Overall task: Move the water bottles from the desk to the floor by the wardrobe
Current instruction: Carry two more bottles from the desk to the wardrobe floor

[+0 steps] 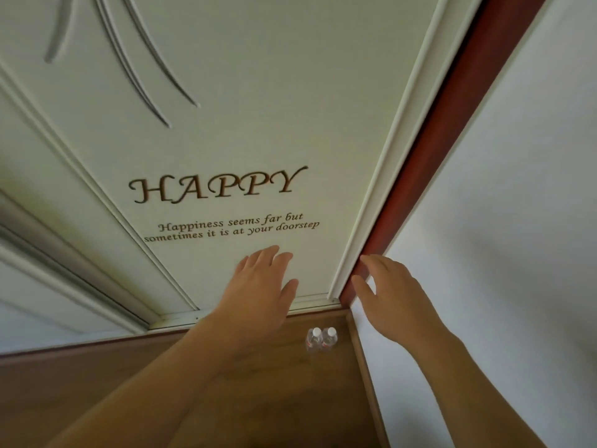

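Two clear water bottles with white caps stand upright side by side on the wooden floor, the left bottle (313, 340) touching the right bottle (329, 339), in the corner where the wardrobe meets the wall. The wardrobe's pale sliding door (226, 140) carries the word HAPPY in brown letters. My left hand (258, 286) hovers above the floor in front of the door, fingers spread, holding nothing. My right hand (391, 299) is raised beside the wardrobe's red-brown edge (429, 156), fingers apart and empty. Both hands are well above the bottles.
A white wall (500, 253) runs along the right, with a wooden skirting strip (365, 367) at its foot. The wooden floor (193, 367) spreads to the left below the door track (181, 320). A second door panel (48, 253) lies at the left.
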`<state>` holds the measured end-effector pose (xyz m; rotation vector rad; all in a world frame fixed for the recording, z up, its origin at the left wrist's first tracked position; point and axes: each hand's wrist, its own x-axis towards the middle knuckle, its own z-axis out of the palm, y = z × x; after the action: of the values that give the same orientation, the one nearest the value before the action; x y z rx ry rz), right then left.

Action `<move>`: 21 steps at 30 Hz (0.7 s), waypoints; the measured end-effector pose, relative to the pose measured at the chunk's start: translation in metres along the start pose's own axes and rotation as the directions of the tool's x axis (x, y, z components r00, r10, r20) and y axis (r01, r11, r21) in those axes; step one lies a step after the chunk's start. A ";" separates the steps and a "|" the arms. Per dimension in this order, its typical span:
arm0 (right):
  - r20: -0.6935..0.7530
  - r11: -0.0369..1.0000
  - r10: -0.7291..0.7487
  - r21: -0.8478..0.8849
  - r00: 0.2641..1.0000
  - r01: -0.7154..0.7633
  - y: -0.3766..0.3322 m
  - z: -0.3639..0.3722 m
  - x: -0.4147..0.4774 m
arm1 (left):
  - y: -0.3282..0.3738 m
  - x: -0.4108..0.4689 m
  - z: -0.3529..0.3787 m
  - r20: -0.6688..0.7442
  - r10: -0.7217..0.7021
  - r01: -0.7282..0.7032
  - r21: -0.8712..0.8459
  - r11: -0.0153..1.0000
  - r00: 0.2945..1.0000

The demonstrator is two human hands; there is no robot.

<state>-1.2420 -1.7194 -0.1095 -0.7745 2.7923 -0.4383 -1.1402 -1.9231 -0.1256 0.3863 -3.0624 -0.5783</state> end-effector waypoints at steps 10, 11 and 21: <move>-0.024 0.998 -0.067 -0.011 0.997 0.067 -0.052 -0.120 -0.072 | 0.044 -0.054 -0.107 -0.028 -0.043 0.041 -0.063 0.997 0.999; -0.023 0.998 -0.058 -0.011 0.998 0.058 -0.054 -0.125 -0.079 | 0.046 -0.058 -0.111 -0.032 -0.050 0.048 -0.075 0.996 0.998; -0.058 0.980 0.179 -0.081 0.982 -0.183 -0.072 -0.130 -0.167 | 0.061 -0.092 -0.119 -0.022 0.134 -0.136 -0.097 0.986 0.991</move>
<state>-1.1046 -1.6605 0.0567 -0.5254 2.9122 -0.3115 -1.0605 -1.8888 0.0117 0.1788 -2.9997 -0.7127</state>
